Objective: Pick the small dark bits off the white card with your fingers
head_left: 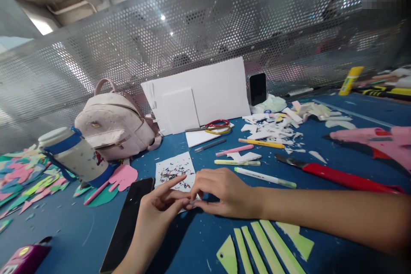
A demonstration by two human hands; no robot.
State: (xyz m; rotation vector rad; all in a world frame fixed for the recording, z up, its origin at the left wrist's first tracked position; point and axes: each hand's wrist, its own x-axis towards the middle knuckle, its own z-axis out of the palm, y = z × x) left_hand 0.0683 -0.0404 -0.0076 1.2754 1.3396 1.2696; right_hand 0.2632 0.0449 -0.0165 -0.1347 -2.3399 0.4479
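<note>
My left hand (167, 201) and my right hand (221, 192) meet at the fingertips over the blue table. Between them is a tiny pale piece (193, 201), too small to name; the fingers of both hands pinch it. Just behind them lies a white sheet (160, 167) covered with small dark and coloured bits. A black phone (131, 214) lies left of my left wrist. In front of my right forearm are light green foam strips (266, 246) and a green piece with a hole (227, 254).
White foam boards (221, 90) stand behind scissors (218, 126). Pens (265, 177), a red cutter knife (346, 177) and a pink glue gun (369, 137) lie to the right. A bottle (72, 154), a backpack (112, 120) and coloured scraps (25, 171) occupy the left.
</note>
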